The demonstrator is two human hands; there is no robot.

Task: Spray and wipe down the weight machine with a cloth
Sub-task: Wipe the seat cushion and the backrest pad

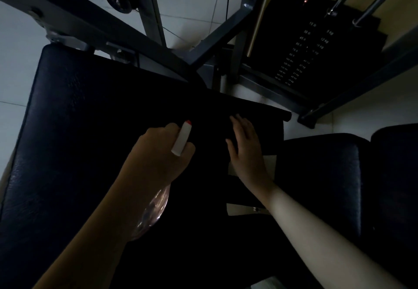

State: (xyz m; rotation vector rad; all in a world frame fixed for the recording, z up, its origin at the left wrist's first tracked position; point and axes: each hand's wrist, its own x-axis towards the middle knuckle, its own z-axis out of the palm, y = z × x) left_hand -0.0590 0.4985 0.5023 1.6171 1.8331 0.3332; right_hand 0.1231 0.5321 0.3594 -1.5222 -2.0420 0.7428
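The left hand [158, 151] is curled around the neck of a spray bottle [182, 138]. The white nozzle with its red tip pokes out between the fingers and points away from the person, and the clear body of the bottle hangs under the wrist. The right hand [245, 146] lies flat with its fingers straight and together, pressing on a dark surface just right of the nozzle. It grips nothing that can be made out. The picture is too dark to tell whether a cloth lies under that palm.

Both hands are over the big black pad [67, 119] of the weight machine [222, 32], with the nozzle aimed at its middle. The step in hand looks like spraying. To do it well, the nozzle should stay a little above the pad so the mist spreads out and does not pool. The flat hand should slide clear of the spray, then follow with long overlapping strokes toward the edges.

Past the hands, the grey frame bars cross above the pad, and the weight stack [300, 56] stands at the upper right, well apart. A smaller pad [328, 175] sits beside the right forearm. These parts probably remain to be wiped.
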